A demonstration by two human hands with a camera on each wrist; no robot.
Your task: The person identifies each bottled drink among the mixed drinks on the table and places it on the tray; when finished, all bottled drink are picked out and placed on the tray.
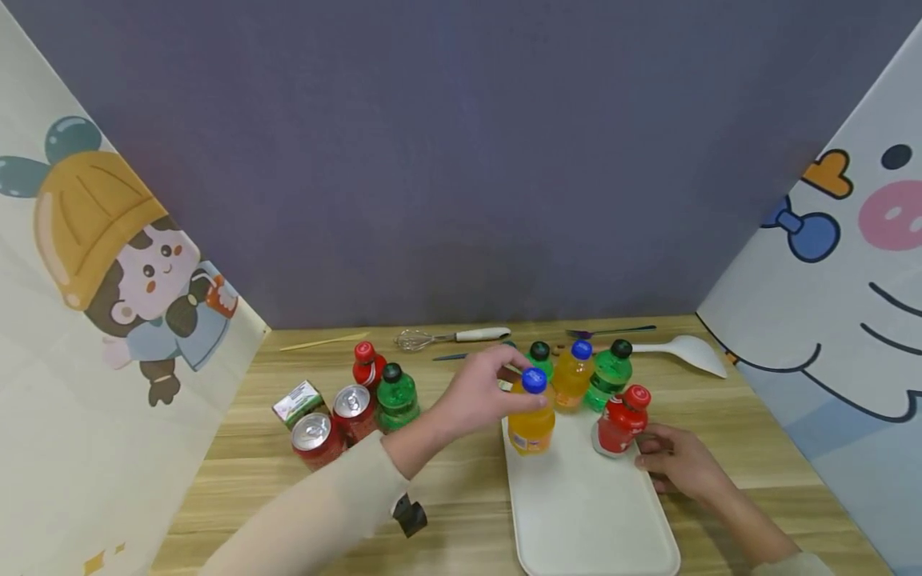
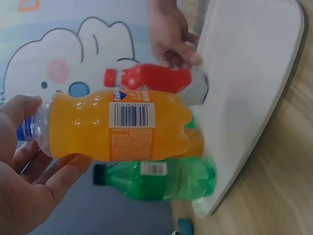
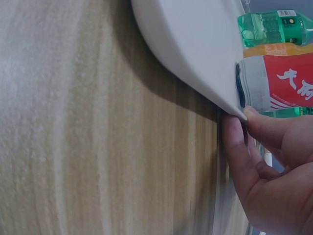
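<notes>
My left hand [image 1: 481,387] grips an orange soda bottle [image 1: 531,428] around its neck, just below the blue cap. The bottle is upright over the far left part of a white tray [image 1: 591,512]; in the left wrist view its base [image 2: 183,125] stands apart from the tray surface. At the tray's right edge, my right hand [image 1: 680,462] pinches the rim between thumb and fingers, as the right wrist view shows. Close to that hand a red-capped bottle [image 1: 621,426] stands on the tray. Behind it are another orange bottle [image 1: 574,382] and two green bottles, one [image 1: 611,374] right, one [image 1: 539,362] left.
Left of the tray stand two red cans [image 1: 317,442], a small carton [image 1: 298,402], a red bottle [image 1: 369,368] and a green bottle [image 1: 398,398]. A whisk [image 1: 425,340], a fork [image 1: 612,330] and a large white spoon [image 1: 695,353] lie along the back near the wall.
</notes>
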